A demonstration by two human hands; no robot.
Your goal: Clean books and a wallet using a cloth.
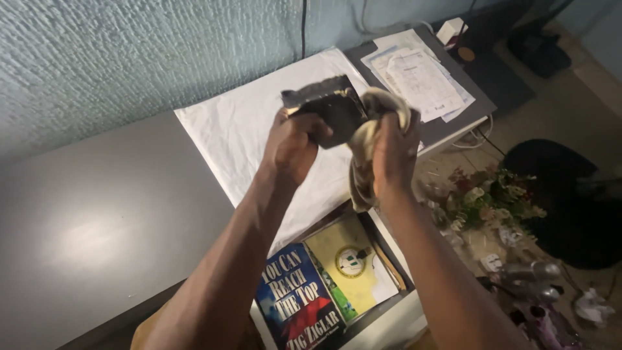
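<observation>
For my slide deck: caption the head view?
Left hand holds dark flat object; right hand rubs it with cream cloth.

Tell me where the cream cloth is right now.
In the head view the cream cloth is bunched in the right hand, right of centre, pressed against the dark flat object in the left hand, above the white sheet.

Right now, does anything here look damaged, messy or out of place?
Yes. The dark flat object in the left hand has a worn, ragged top edge. The right hand presses a cream cloth against it. Clutter litters the floor beside the desk.
</observation>
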